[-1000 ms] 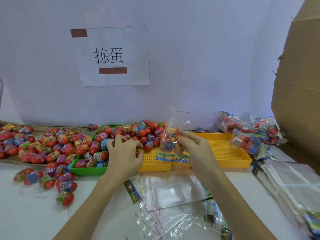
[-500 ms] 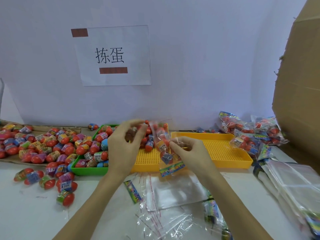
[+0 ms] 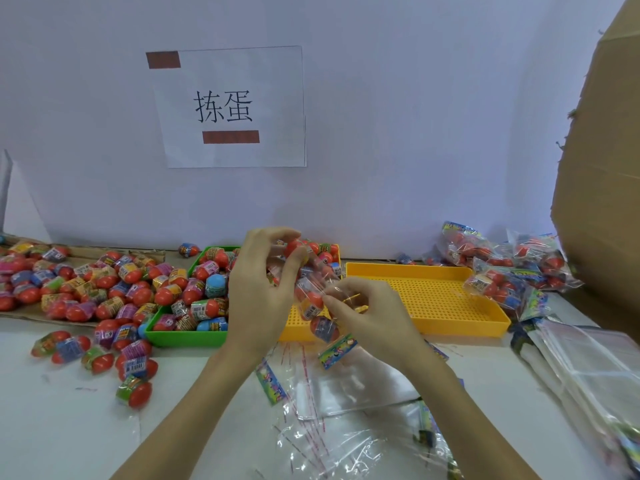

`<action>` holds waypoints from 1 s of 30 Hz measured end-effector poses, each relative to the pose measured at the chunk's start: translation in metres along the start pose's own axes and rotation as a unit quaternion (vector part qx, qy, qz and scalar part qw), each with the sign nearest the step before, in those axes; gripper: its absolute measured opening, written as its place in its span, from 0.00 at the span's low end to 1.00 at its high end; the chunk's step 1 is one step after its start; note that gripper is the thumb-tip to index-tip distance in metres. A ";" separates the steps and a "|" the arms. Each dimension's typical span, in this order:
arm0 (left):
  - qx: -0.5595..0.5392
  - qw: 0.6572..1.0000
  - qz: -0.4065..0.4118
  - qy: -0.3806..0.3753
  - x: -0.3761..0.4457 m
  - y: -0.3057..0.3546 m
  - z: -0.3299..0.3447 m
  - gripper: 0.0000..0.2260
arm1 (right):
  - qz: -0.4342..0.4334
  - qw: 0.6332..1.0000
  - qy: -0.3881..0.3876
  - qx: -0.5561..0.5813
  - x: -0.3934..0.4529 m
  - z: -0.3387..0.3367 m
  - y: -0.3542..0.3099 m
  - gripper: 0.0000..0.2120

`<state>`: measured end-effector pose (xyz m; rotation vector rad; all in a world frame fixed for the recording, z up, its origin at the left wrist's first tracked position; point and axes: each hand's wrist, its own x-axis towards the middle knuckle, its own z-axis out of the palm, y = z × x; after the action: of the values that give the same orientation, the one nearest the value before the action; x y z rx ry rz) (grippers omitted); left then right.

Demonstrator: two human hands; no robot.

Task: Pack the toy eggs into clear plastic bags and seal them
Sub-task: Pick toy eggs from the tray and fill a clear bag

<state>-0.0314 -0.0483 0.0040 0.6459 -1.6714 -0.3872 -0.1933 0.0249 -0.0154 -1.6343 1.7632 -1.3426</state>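
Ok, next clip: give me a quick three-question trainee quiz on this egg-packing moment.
1. True or false: the clear bag held between the two hands already has eggs inside.
2. What colour is the tray with loose eggs in it beside the left hand? A green, B white, C black.
3. Fill in: the finished packs lie beyond the far right end of the ______ tray, past the right hand.

Key: 1 true; 2 A; 3 yellow.
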 end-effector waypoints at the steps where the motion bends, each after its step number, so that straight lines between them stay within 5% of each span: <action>1: -0.001 1.000 -0.009 -0.007 -0.001 0.000 0.000 0.07 | 0.000 1.000 0.001 0.002 0.000 0.000 -0.001 0.04; 16: 0.053 0.998 -0.026 -0.010 -0.005 -0.007 0.002 0.09 | 0.000 1.000 0.004 0.005 -0.002 -0.001 -0.005 0.05; 20: 0.057 0.998 -0.011 -0.037 -0.004 -0.009 0.003 0.04 | 0.001 1.000 0.006 -0.002 -0.001 -0.002 -0.004 0.06; 30: 0.116 0.988 -0.039 -0.099 -0.007 -0.004 0.004 0.08 | 0.011 0.999 0.039 -0.001 0.001 -0.001 0.000 0.06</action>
<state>-0.0343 -0.0478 -0.0045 0.8701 -1.9028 -0.3223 -0.1946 0.0248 -0.0146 -1.5780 1.8228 -1.4128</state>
